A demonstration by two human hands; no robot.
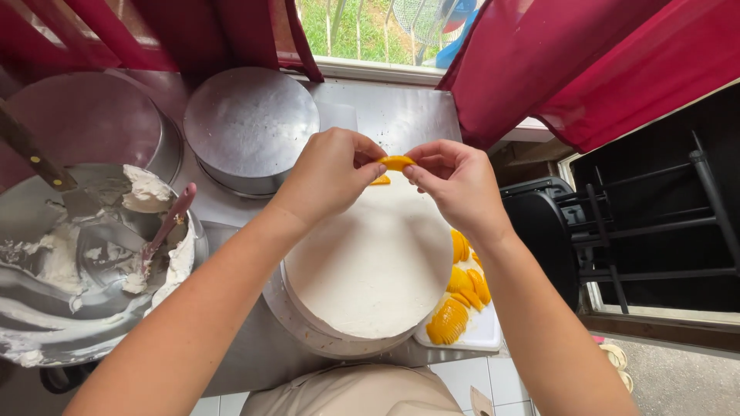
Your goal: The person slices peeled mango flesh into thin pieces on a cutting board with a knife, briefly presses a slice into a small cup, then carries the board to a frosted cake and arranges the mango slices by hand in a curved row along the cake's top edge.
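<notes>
A round cake covered in white cream [370, 266] sits on a metal turntable [287, 314] in front of me. My left hand [330, 171] and my right hand [455, 181] meet over the cake's far edge and together pinch a curved orange fruit slice [396, 162]. Another orange slice [380, 181] lies on the cream just below it. More orange fruit slices [459, 296] lie on a white tray [482, 331] at the cake's right.
A large steel bowl [69, 293] with white cream, a whisk and a dark pink spatula [166, 227] stands at left. A round metal pan [250, 123] lies upside down behind the cake. Red curtains [555, 62] frame a window. A black rack [655, 223] stands at right.
</notes>
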